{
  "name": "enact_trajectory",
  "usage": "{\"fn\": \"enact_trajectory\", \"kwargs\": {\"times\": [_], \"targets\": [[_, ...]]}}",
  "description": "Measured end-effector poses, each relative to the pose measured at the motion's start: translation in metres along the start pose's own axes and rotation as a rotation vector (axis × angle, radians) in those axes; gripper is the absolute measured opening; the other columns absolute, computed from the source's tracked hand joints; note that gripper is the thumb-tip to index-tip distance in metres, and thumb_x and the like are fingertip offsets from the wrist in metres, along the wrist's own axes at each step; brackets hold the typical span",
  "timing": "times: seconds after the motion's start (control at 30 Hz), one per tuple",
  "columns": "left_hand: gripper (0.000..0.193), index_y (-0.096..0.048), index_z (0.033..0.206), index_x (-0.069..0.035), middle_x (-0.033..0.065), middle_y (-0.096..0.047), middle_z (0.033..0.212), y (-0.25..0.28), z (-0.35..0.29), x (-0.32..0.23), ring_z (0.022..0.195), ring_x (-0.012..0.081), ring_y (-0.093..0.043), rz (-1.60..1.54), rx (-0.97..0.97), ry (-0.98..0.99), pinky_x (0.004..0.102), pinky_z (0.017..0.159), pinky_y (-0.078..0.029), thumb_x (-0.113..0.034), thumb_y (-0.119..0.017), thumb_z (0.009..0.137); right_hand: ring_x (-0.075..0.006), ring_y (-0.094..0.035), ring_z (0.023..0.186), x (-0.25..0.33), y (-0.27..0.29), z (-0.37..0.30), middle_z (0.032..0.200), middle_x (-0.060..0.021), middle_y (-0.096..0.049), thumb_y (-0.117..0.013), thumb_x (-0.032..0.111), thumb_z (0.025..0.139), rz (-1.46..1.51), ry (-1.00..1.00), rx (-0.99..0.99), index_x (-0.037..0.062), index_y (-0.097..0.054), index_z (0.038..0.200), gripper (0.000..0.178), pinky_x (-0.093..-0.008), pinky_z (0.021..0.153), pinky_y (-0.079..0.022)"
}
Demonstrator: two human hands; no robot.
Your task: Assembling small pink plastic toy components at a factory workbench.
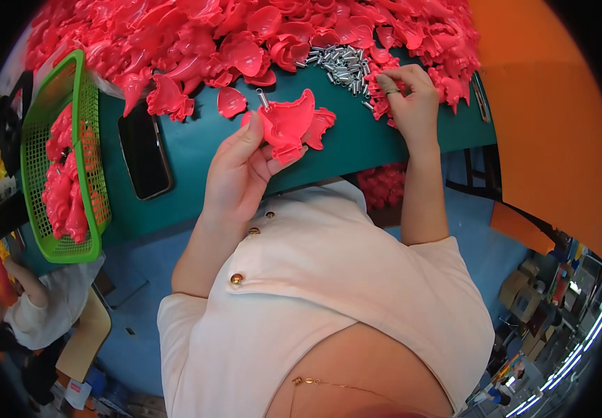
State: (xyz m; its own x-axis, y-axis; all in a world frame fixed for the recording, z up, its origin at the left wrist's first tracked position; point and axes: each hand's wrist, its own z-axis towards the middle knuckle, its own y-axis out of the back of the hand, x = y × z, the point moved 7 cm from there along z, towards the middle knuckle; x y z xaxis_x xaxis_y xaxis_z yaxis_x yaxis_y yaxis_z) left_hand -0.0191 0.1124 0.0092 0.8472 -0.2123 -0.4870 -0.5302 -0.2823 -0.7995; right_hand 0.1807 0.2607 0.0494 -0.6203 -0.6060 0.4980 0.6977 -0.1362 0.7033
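Note:
My left hand is closed on a hollow pink plastic shell half, its open side facing up, above the table's front edge. A small metal spring stands up from the shell's upper left edge, near my thumb. To the right, my right hand reaches down into a cluster of small pink plastic parts. Its thumb and forefinger are pinched together; what they hold, if anything, is hidden. Just left of those fingers lies a pile of silvery springs.
A big heap of pink shell parts covers the far side of the green table. At the left are a black phone and a green basket holding pink pieces. Another person sits at far left.

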Motion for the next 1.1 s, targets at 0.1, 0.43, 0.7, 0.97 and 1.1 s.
{"fn": "enact_trajectory", "kwargs": {"times": [0.1,0.43,0.7,0.97,1.1], "targets": [[0.039,-0.049,0.115,0.005,0.0136,-0.059,0.111,0.004,0.000,-0.001,0.098,0.0200,-0.060,0.016,-0.046,-0.009,0.0362,0.085,-0.051,-0.029,-0.041,0.097,-0.0112,-0.050,0.063,-0.007,0.000,0.003,0.073,-0.0048,-0.057,-0.069,0.011,0.078,0.026,-0.179,0.058,0.0000,-0.064,0.083,0.013,-0.0241,0.057,-0.040],[0.037,-0.051,0.113,0.003,0.0127,-0.059,0.110,0.005,-0.001,-0.001,0.096,0.0194,-0.061,0.014,-0.055,-0.024,0.0366,0.085,-0.051,-0.029,-0.040,0.097,-0.0186,-0.056,0.060,-0.029,0.015,0.001,0.075,-0.0109,-0.061,-0.066,0.011,0.080,-0.044,-0.179,-0.133,0.0001,-0.063,0.085,0.012,-0.0287,0.055,-0.044],[0.037,-0.052,0.110,0.002,0.0117,-0.060,0.108,0.006,-0.002,-0.002,0.094,0.0181,-0.061,0.036,-0.060,-0.051,0.0370,0.085,-0.051,-0.030,-0.040,0.097,-0.0067,-0.056,0.065,-0.051,0.027,0.002,0.078,-0.0014,-0.064,-0.066,0.007,0.082,0.268,-0.405,-0.175,-0.0008,-0.065,0.094,0.014,-0.0206,0.058,-0.045],[0.037,-0.052,0.112,0.002,0.0122,-0.060,0.108,0.004,-0.003,-0.005,0.095,0.0189,-0.061,0.030,-0.043,-0.050,0.0367,0.084,-0.051,-0.030,-0.041,0.097,-0.0094,-0.059,0.064,-0.072,0.055,-0.021,0.079,-0.0056,-0.064,-0.063,0.001,0.081,0.406,-0.732,-0.028,-0.0059,-0.063,0.094,0.015,-0.0205,0.059,-0.048],[0.039,-0.051,0.114,0.003,0.0133,-0.060,0.110,0.002,0.000,-0.002,0.097,0.0202,-0.061,0.033,0.001,-0.048,0.0369,0.084,-0.051,-0.030,-0.040,0.097,-0.0111,-0.061,0.063,-0.036,0.032,0.032,0.077,-0.0062,-0.064,-0.063,0.003,0.081,0.435,-0.578,0.040,-0.0048,-0.063,0.093,0.015,-0.0213,0.058,-0.049]]}}
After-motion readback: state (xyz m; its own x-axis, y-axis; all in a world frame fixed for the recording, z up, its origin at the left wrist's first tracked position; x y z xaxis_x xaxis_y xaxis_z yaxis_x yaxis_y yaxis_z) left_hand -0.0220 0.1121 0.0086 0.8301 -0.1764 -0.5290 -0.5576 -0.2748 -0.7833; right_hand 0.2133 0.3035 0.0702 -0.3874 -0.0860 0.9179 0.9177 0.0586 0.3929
